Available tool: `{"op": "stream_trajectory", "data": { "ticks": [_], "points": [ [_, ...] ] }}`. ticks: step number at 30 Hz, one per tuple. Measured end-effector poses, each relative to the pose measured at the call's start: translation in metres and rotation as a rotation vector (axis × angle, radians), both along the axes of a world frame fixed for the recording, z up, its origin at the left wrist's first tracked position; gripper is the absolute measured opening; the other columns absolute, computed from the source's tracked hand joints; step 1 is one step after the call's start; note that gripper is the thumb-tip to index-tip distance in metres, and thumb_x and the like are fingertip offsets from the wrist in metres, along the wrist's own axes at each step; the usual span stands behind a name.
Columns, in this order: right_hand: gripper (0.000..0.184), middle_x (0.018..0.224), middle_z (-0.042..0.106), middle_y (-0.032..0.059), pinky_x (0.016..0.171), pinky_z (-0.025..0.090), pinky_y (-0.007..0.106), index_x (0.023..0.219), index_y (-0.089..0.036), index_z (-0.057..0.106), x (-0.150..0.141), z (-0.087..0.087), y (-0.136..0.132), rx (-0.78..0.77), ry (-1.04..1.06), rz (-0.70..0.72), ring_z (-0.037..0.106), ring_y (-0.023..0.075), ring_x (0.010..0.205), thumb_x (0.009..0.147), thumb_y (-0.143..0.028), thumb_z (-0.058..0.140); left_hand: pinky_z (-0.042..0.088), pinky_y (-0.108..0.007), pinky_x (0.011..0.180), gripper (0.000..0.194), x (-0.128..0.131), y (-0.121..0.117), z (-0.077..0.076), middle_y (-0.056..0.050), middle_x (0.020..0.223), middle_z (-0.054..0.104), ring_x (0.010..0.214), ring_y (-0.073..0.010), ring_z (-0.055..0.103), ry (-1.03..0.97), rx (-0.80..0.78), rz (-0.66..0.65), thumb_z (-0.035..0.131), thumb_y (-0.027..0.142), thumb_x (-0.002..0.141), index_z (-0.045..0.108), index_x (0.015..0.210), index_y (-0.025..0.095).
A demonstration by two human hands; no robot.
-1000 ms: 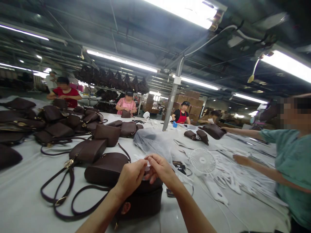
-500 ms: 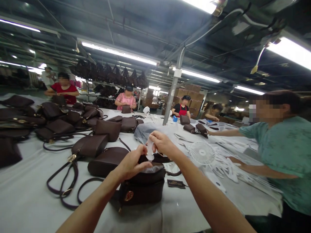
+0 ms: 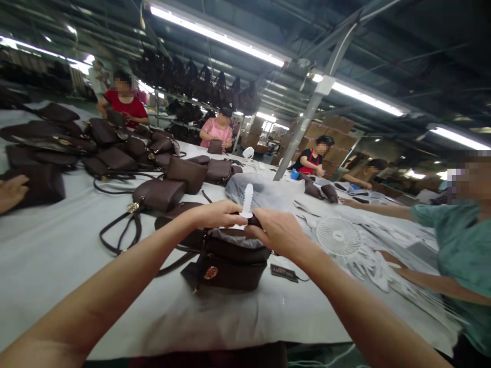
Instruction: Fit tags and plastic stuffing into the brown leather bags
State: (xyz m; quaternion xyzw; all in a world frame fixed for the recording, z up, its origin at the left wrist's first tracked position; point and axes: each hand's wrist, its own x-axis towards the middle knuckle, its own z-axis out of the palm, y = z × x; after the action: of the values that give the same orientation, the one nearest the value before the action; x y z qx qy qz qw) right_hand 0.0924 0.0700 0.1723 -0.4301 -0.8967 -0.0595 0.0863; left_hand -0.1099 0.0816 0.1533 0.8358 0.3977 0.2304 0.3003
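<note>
A dark brown handbag (image 3: 233, 268) stands in front of me, its top open on pale lining and a round gold emblem on its front. Above the opening, a white ridged plastic strip (image 3: 248, 198) points upward. My left hand (image 3: 218, 213) is closed, fingertips pinching at the base of the strip. On the other side, my right hand (image 3: 280, 230) is closed round a dark strap (image 3: 253, 221), part of which shows between the hands. The fingers hide how the strip and strap meet. A black tag (image 3: 284, 273) lies right of the bag.
Many brown handbags (image 3: 187, 174) are heaped at the left, where another person's hand (image 3: 11, 193) touches one. A white fan (image 3: 338, 236) and white strips (image 3: 368, 271) lie at the right, near a co-worker in green (image 3: 456, 230). A metal post (image 3: 299, 138) rises behind clear plastic.
The white strip now stands up above my fingers rather than hanging between them. Both hands are closed lower at its base. The view has shifted, and another person's hand has appeared at the left.
</note>
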Motion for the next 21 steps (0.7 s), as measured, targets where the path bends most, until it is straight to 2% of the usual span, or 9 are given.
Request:
{"op": "stream_trajectory", "data": {
  "ticks": [2,6,7,8,10,13,15,17,21],
  "points": [
    [0.022,0.093,0.068,0.0122,0.068,0.041,0.030,0.089,-0.016,0.064,0.000,0.003,0.001,0.023,-0.120,0.032,0.063,0.0248,0.084,0.090,-0.037,0.057,0.040,-0.022,0.057,0.018,-0.003,-0.005,-0.003,0.001,0.069,0.058,0.064,-0.0141,0.054,-0.031,0.147,0.081,0.054,0.034,0.085,0.060,0.079,0.017],
    [0.017,0.086,0.066,0.0085,0.065,0.039,0.029,0.077,-0.017,0.062,0.003,0.005,0.017,-0.093,-0.035,0.096,0.061,0.0224,0.082,0.087,-0.030,0.058,0.047,-0.029,0.076,0.020,0.001,-0.039,-0.024,-0.006,0.083,0.063,0.079,-0.0179,0.059,-0.155,0.700,0.510,0.043,0.027,0.093,0.060,0.089,0.017],
    [0.015,0.078,0.065,0.0057,0.063,0.038,0.028,0.075,-0.017,0.060,0.005,0.004,0.022,-0.194,0.038,0.098,0.060,0.0202,0.076,0.085,-0.028,0.058,0.047,-0.031,0.077,0.023,0.005,-0.050,-0.033,-0.006,0.082,0.063,0.079,-0.0182,0.059,-0.134,0.784,0.511,0.040,0.025,0.094,0.060,0.087,0.017],
    [0.013,0.070,0.063,0.0024,0.059,0.038,0.026,0.074,-0.018,0.058,0.006,0.001,0.026,-0.328,0.131,0.097,0.058,0.0177,0.068,0.084,-0.026,0.057,0.048,-0.031,0.078,0.022,0.011,-0.059,-0.042,-0.007,0.083,0.064,0.080,-0.0186,0.060,-0.075,0.824,0.432,0.040,0.024,0.094,0.060,0.089,0.017],
    [0.012,0.060,0.057,-0.0028,0.052,0.038,0.024,0.074,-0.019,0.055,0.007,-0.004,0.031,-0.643,0.341,0.101,0.054,0.0138,0.055,0.082,-0.028,0.056,0.049,-0.034,0.082,0.019,0.025,-0.072,-0.060,-0.010,0.096,0.066,0.089,-0.0211,0.061,0.065,0.817,0.336,0.044,0.020,0.092,0.060,0.101,0.016],
    [0.024,0.058,0.056,-0.0040,0.050,0.041,0.023,0.074,-0.019,0.053,0.007,-0.008,0.031,-0.998,0.575,0.091,0.053,0.0123,0.051,0.080,-0.041,0.060,0.048,-0.043,0.084,0.032,0.044,-0.073,-0.083,-0.016,0.109,0.064,0.099,-0.0280,0.059,0.275,0.723,0.457,0.056,0.018,0.084,0.055,0.116,0.010],
    [0.030,0.063,0.062,-0.0018,0.055,0.046,0.024,0.076,-0.019,0.056,0.009,-0.010,0.029,-1.111,0.645,0.090,0.057,0.0131,0.057,0.078,-0.048,0.063,0.047,-0.044,0.078,0.023,0.051,-0.070,-0.093,-0.013,0.099,0.065,0.091,-0.0287,0.059,0.366,0.659,0.489,0.061,0.017,0.081,0.059,0.104,0.013],
    [0.034,0.073,0.067,0.0010,0.062,0.049,0.026,0.080,-0.018,0.060,0.013,-0.012,0.027,-1.189,0.692,0.089,0.061,0.0149,0.066,0.077,-0.051,0.066,0.046,-0.042,0.073,0.005,0.051,-0.068,-0.098,-0.008,0.089,0.064,0.085,-0.0268,0.058,0.370,0.641,0.425,0.060,0.015,0.082,0.061,0.086,0.017],
    [0.038,0.085,0.070,0.0040,0.074,0.051,0.030,0.088,-0.016,0.063,0.023,-0.024,0.028,-1.297,0.764,0.129,0.065,0.0174,0.079,0.075,-0.052,0.070,0.042,-0.042,0.086,0.015,0.048,-0.072,-0.107,-0.006,0.090,0.064,0.092,-0.0230,0.057,0.216,0.798,0.283,0.048,0.016,0.091,0.058,0.081,0.019]
  ]
}}
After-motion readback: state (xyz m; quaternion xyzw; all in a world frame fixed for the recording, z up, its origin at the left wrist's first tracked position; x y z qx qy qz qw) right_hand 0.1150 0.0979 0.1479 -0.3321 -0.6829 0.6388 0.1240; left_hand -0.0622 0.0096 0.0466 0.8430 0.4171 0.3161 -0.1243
